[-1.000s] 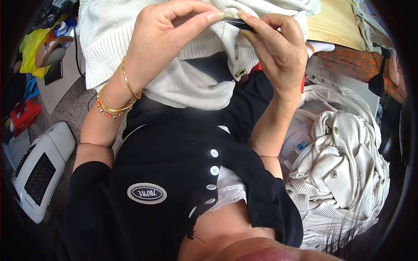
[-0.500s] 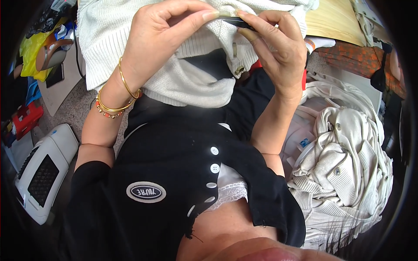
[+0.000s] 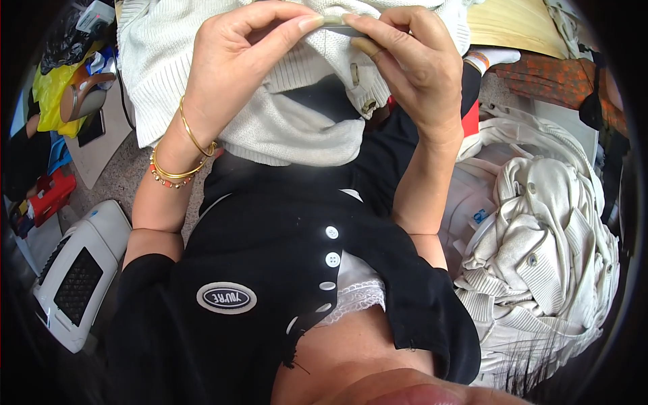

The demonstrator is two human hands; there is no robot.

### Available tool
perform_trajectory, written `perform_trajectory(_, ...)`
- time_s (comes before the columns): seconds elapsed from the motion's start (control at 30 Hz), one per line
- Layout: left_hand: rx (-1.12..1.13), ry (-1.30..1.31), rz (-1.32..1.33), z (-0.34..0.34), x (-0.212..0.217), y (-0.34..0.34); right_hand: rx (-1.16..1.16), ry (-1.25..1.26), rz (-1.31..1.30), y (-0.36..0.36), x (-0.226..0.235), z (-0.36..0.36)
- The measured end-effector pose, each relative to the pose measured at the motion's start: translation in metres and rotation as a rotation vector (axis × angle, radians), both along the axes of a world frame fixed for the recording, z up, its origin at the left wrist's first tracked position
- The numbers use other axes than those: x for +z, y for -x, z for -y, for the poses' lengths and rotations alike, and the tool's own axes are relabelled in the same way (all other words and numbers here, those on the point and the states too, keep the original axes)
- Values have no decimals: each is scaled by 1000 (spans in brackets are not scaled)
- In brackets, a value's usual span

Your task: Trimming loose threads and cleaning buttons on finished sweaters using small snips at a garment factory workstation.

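Observation:
A cream knit cardigan (image 3: pixel 202 37) lies over the surface in front of me and my lap, its ribbed edge and loose band hanging toward me. My left hand (image 3: pixel 233 74) is closed at the top, thumb and forefinger pinching the knit band. Facing it, my right hand (image 3: pixel 425 74) pinches the same band, with a slim grey tool (image 3: pixel 347 30) under its fingertips, mostly hidden; its kind does not show. One right finger wears a tan covering. Below that hand, a buttonhole (image 3: pixel 355 74) and a button (image 3: pixel 368 106) show on the band.
At the right, more cream knitwear (image 3: pixel 540 250) is heaped in a light plastic bag. A white appliance with a black grille (image 3: pixel 79 287) stands at the left, below a phone (image 3: pixel 92 128) and a yellow bag (image 3: pixel 50 101). A wooden panel (image 3: pixel 516 27) lies upper right.
Both hands have shifted slightly left with the cardigan band. The slim tool, which showed black between the hands, is now mostly covered.

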State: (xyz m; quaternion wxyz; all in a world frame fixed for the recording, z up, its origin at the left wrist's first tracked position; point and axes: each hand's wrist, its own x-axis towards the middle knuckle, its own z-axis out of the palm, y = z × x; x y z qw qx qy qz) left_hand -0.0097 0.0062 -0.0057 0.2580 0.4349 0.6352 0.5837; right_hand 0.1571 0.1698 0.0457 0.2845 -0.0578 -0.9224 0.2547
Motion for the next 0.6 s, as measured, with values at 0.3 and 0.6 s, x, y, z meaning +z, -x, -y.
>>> perform_trajectory(0.3,203,-166,-166,-4,26,26,-151,251,-145,-23,-8,-2)
perform_trajectory(0.6,88,150,-998,0,36,62,-116,291,-217,-36,-58,-4)
